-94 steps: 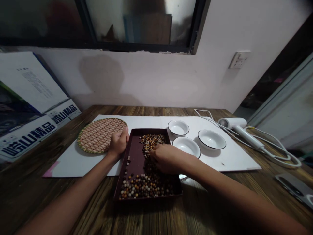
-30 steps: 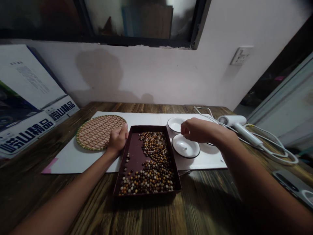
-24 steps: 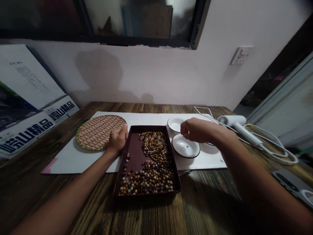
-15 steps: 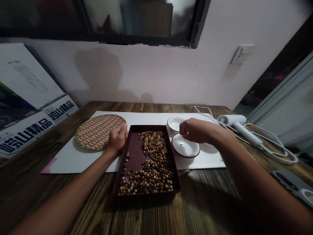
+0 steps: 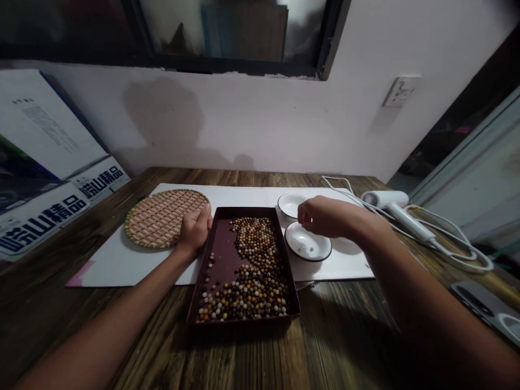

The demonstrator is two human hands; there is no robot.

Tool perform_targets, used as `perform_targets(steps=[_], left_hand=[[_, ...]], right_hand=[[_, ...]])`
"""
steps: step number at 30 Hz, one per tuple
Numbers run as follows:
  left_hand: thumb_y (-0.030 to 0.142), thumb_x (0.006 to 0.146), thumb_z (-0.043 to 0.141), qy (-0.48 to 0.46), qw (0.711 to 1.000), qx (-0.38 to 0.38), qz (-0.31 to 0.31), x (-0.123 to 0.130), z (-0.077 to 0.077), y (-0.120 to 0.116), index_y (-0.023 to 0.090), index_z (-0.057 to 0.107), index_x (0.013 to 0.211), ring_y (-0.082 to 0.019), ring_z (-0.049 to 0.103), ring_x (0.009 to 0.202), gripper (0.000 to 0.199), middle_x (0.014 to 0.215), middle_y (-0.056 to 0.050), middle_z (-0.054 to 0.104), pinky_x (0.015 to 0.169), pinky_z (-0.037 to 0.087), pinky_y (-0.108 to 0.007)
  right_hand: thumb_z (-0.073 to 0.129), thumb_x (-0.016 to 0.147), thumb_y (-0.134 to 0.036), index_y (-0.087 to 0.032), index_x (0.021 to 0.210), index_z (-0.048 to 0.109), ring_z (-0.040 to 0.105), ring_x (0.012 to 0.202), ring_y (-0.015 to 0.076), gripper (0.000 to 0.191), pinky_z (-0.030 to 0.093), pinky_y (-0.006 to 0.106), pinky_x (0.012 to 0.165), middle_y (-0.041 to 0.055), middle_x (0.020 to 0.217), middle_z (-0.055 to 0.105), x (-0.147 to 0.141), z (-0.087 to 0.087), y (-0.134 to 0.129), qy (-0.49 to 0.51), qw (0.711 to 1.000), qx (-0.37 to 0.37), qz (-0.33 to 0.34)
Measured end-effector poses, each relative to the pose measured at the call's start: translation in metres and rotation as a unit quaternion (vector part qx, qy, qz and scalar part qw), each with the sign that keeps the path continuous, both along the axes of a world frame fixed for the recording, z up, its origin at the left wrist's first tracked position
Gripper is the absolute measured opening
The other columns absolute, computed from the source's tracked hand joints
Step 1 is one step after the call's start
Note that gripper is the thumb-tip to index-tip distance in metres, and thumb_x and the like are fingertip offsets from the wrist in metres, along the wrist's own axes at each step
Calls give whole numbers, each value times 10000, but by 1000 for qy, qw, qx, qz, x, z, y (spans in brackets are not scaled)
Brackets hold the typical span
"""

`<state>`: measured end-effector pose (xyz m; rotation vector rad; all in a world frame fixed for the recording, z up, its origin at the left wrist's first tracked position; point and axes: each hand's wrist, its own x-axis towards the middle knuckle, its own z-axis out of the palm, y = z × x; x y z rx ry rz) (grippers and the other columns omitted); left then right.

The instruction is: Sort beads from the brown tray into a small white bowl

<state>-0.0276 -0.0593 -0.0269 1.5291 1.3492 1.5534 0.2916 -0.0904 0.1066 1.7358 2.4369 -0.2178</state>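
The beads [image 5: 255,244] are small and round, in brown, yellow, cream and dark colours, and they lie in a long band inside a shallow dark maroon tray [image 5: 215,260]. Just under the fingers of the left hand [image 5: 195,230], the tray floor shows bare, with only a few scattered beads. These fingers are bent loosely and lie against the tray's left rim; I cannot tell if they really grip it, but no bead shows in them.

The right hand [image 5: 327,216] is in the air to the right of the tray. Its fingers are curled closely together and point down, so I cannot tell if they pinch a bead. Directly below these fingertips is a white enamel dish [image 5: 307,244] with a dark rim and a few small beads inside. Just behind the fingertips stands a second white dish [image 5: 290,206].

To the left of the left fingers lies a round woven mat [image 5: 162,218]. The tray, dishes and mat are on a white board [image 5: 337,265] on a wooden table [image 5: 349,330]. Far to the right of the right fingers lies a white hair dryer [image 5: 385,200] with its cable.
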Motion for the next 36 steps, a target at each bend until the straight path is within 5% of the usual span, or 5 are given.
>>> perform_targets(steps=[26,36], left_hand=[[511,948,482,9,1000,-3,4,0,0,-1,215,455,477,-123,410,431,557,438,2,426,450,328,-280],[516,944,496,4,1000,-4,0,1,2,-2,211,459,474,-122,409,442,561,444,0,428,457,325,-281]], right_hand=[[655,765,-185,-263,1073,753,648,738,181,332,432,295,631,44,978,747,12,-9,9,6,1000,-3,-5],[629,799,-158,-273,1059,753,606,669,147,310,392,279,590,31,913,743,-6,-5,-3,19,999,12,28]])
